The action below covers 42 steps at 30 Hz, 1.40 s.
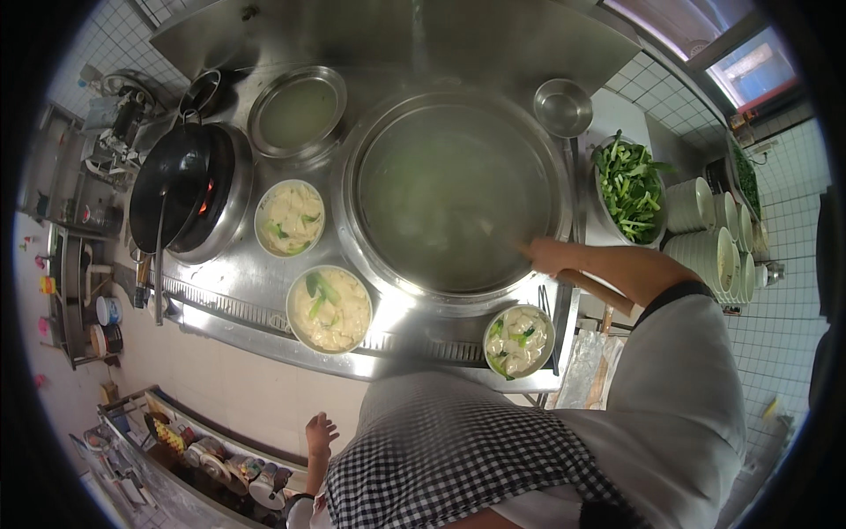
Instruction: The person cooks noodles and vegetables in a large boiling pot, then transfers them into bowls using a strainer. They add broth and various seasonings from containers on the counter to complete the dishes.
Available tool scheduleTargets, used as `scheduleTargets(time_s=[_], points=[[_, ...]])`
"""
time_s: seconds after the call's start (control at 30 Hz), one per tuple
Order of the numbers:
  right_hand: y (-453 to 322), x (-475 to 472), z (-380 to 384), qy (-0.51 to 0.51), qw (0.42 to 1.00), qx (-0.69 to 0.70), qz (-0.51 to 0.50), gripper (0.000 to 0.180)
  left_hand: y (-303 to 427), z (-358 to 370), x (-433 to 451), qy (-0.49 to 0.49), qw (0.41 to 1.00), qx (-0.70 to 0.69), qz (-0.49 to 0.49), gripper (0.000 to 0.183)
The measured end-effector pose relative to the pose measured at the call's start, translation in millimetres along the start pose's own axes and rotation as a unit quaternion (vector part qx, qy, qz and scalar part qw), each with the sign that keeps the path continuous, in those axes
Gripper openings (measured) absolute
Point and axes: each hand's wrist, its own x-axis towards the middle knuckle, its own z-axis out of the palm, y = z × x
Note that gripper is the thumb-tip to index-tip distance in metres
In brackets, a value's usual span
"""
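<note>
My right hand (550, 256) grips the wooden handle (598, 293) of a utensil over the right front rim of a large round cooking pot (353, 258). The utensil's far end is hidden in the steam and cloudy water (436, 192), so its kind cannot be told. My left hand (321, 433) hangs in the air below the counter's front edge, fingers apart, holding nothing. Two bowls of dumplings with greens, one upper (289, 218) and one larger lower (329, 309), stand left of the pot. A third bowl of dumplings (519, 340) with chopsticks beside it is at the counter's right front.
A black wok (170, 188) leans over a burner with visible flame (206, 196). Behind stand a round vessel of liquid (297, 112) and a small metal pot (562, 108). Leafy greens (631, 188) fill a basin at right, beside stacked white bowls (704, 261). A drain grate (423, 348) runs along the front.
</note>
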Motion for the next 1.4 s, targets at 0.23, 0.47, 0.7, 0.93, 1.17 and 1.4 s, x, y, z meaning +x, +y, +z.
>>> scheduleTargets(time_s=[0.23,0.47,0.7,0.93,1.17,1.4], points=[[-20.0,-38.4,16.1,0.051,0.941,0.312,0.122,0.030,34.6,6.0,10.9,-0.032,0.998,0.037,0.029,0.047],[-44.2,57.7,46.9,0.011,0.890,0.456,0.015,0.026,39.2,-1.0,-3.3,-0.016,0.999,0.012,0.031,0.041],[-69.4,43.3,42.3,0.056,0.733,0.678,-0.003,0.025,19.9,-11.2,-12.2,0.003,0.999,0.037,0.020,0.041],[-62.7,-65.7,39.7,0.187,0.825,0.533,-0.021,0.024,35.2,-22.0,15.4,0.006,0.998,0.051,0.044,0.040],[-78.7,-34.1,69.3,0.176,0.665,0.725,0.038,0.025,124.7,-42.1,66.2,-0.006,0.984,-0.060,0.169,0.039],[-129.2,-82.7,95.7,0.252,0.676,0.692,0.028,0.022,279.5,-4.9,117.2,-0.096,0.958,-0.126,0.238,0.044]])
